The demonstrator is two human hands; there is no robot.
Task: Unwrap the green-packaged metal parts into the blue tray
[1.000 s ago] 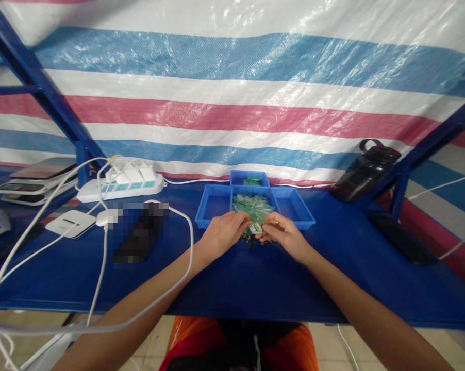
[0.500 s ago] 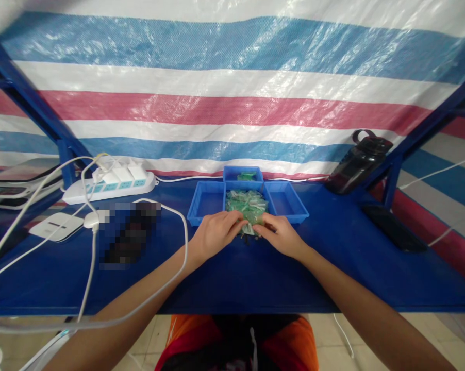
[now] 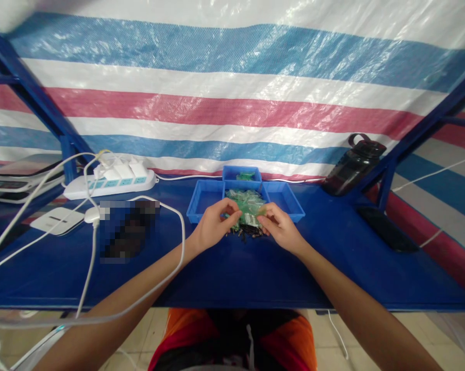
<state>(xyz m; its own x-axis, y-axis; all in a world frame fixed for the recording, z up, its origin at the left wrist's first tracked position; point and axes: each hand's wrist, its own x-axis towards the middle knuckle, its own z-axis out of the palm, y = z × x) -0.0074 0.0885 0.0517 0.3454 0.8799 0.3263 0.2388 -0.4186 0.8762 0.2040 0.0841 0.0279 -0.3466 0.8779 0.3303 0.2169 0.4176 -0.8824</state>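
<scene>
My left hand [image 3: 212,225] and my right hand [image 3: 278,228] rest on the blue table [image 3: 232,268], fingers pinched, on either side of a pile of small green circuit boards [image 3: 248,203]. The pile fills the middle blue tray [image 3: 245,186] and spills over its front edge. Each hand pinches a small green piece at the pile's front edge. Tiny dark parts [image 3: 245,234] lie on the table between my hands. A blue tray on the left [image 3: 201,202] and one on the right [image 3: 285,202] look empty. A rear tray [image 3: 242,174] holds a few green pieces.
A white power strip [image 3: 109,184] with plugged chargers and white cables [image 3: 170,216] lies at the left. A white box [image 3: 57,220] and stacked devices [image 3: 19,175] sit far left. A dark water bottle [image 3: 353,164] and a black flat object [image 3: 387,236] are at the right. A striped tarp backs the bench.
Both hands have lifted slightly and moved apart at the pile's front edge, each now pinching a green piece. The camera view shifted a little.
</scene>
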